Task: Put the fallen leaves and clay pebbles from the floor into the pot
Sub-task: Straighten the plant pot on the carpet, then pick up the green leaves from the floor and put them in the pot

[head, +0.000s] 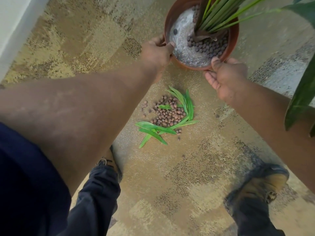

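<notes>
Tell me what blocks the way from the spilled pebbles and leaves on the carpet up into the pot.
Nothing visible does. The clay pebbles and fallen leaves lie on open carpet just short of the pot. Only the left hand and right hand grip its near rim; the plant stems leave the near soil open.

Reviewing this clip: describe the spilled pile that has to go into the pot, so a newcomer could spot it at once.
Start at the terracotta pot that both hands grip by the rim. On the mottled carpet just nearer the person, between the forearms, lies a heap of brown clay pebbles. Slim bright green fallen leaves curl around it, unlike the pot's pebbles, which sit on whitish filling.
</notes>
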Demonstrator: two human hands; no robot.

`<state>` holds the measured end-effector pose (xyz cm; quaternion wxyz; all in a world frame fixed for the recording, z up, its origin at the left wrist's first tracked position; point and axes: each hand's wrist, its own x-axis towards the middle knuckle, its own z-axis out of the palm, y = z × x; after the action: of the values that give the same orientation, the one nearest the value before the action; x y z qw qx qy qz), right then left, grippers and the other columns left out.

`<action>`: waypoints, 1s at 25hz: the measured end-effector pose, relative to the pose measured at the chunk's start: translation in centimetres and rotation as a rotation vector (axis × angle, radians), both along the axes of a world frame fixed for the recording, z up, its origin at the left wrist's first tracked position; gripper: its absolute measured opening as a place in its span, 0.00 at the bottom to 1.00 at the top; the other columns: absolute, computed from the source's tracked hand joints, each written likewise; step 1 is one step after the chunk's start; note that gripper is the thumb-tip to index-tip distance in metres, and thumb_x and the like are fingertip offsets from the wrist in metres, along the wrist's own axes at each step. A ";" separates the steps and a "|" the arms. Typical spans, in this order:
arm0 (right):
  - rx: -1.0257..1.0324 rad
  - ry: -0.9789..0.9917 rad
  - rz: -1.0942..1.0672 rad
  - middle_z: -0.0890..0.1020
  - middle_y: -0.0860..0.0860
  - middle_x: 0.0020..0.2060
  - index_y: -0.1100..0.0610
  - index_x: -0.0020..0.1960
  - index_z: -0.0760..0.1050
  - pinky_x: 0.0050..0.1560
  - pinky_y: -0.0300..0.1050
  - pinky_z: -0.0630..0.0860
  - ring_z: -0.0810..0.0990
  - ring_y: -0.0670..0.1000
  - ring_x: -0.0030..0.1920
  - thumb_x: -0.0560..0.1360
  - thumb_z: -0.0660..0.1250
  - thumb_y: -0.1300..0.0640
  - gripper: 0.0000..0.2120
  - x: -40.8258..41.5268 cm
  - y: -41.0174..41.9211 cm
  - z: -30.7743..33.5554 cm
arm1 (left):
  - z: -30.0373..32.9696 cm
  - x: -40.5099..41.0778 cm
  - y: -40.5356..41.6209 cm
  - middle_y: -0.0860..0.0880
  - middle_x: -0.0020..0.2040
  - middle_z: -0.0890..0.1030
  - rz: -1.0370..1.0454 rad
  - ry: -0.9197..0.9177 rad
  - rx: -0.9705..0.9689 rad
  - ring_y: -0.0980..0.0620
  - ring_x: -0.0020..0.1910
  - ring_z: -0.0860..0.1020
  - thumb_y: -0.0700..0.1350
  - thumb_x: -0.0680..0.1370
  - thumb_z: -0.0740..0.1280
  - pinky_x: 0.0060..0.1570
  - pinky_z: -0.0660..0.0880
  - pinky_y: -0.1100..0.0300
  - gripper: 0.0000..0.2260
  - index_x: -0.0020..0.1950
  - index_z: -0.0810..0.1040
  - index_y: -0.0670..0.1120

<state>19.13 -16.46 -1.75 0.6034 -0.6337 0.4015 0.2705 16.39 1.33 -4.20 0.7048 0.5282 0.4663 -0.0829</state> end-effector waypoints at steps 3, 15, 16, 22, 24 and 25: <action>0.021 0.004 0.017 0.86 0.55 0.54 0.56 0.60 0.79 0.49 0.46 0.86 0.87 0.53 0.52 0.78 0.72 0.60 0.11 -0.2 -0.4 -0.1 | 0.3 -0.6 0.2 0.49 0.48 0.85 -0.130 0.030 0.200 0.51 0.46 0.86 0.43 0.80 0.72 0.47 0.85 0.55 0.06 0.55 0.80 0.46; -0.219 0.146 0.838 0.83 0.57 0.58 0.56 0.62 0.77 0.49 0.41 0.78 0.82 0.52 0.51 0.80 0.69 0.57 0.11 -8.6 -3.5 -4.4 | -1.9 -11.4 0.3 0.47 0.72 0.72 -1.037 0.196 0.516 0.45 0.72 0.72 0.42 0.81 0.69 0.61 0.69 0.76 0.13 0.66 0.79 0.47; -0.234 0.157 0.908 0.81 0.58 0.63 0.57 0.66 0.76 0.53 0.42 0.76 0.82 0.54 0.55 0.80 0.69 0.59 0.15 -9.3 -3.4 -4.7 | -2.0 -11.0 -0.5 0.46 0.76 0.68 -1.120 0.147 0.538 0.43 0.75 0.68 0.42 0.80 0.69 0.70 0.67 0.68 0.14 0.66 0.80 0.48; -0.252 0.207 1.033 0.67 0.57 0.77 0.56 0.78 0.65 0.43 0.33 0.77 0.78 0.43 0.47 0.81 0.66 0.65 0.27 -11.1 -1.4 -6.1 | -3.3 -9.4 -3.5 0.44 0.83 0.49 -1.507 0.085 0.720 0.39 0.81 0.55 0.44 0.77 0.72 0.78 0.62 0.43 0.14 0.63 0.82 0.49; -0.282 0.189 1.058 0.64 0.59 0.78 0.59 0.78 0.63 0.32 0.30 0.73 0.81 0.48 0.50 0.80 0.65 0.67 0.28 -11.3 -1.3 -6.6 | -3.5 -9.1 -3.7 0.44 0.83 0.48 -1.576 0.107 0.737 0.39 0.81 0.55 0.43 0.77 0.72 0.78 0.62 0.43 0.16 0.65 0.80 0.48; -0.299 0.175 1.072 0.63 0.60 0.78 0.60 0.78 0.63 0.30 0.31 0.72 0.81 0.51 0.52 0.80 0.65 0.68 0.28 -11.4 -1.4 -6.8 | -3.5 -9.0 -3.7 0.44 0.83 0.50 -1.590 0.116 0.734 0.39 0.81 0.56 0.42 0.77 0.72 0.78 0.61 0.43 0.18 0.68 0.79 0.48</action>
<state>7.76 -17.90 -8.56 0.2497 -0.8028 0.1056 0.5310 7.41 -2.36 -7.74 0.1989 0.8851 -0.0078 -0.4208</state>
